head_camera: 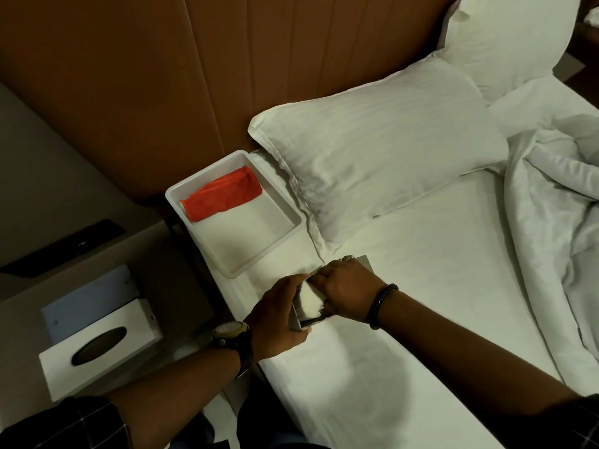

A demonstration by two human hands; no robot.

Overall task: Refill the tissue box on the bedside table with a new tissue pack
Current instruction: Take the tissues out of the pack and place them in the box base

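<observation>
- While both hands work over the bed's near edge, the left hand (275,314) grips the side of a small open box (303,314) and the right hand (345,291) curls over the white tissues (311,303) showing at its mouth; the two hands sit close together, clamped on that one bundle.
- I judge the refill about midway: tissues look partly seated, whether going in or out I cannot tell.
- That box's long axis runs from near-left toward far-right, across the bed (405,319).
- On the desk (26,319) to the left lies a white tissue-box cover (100,346), oval slot up, apart from the hands and not yet refitted.
- Farther off, a white tray (278,234) holds a red packet (222,197), beside the pillow (382,150).
</observation>
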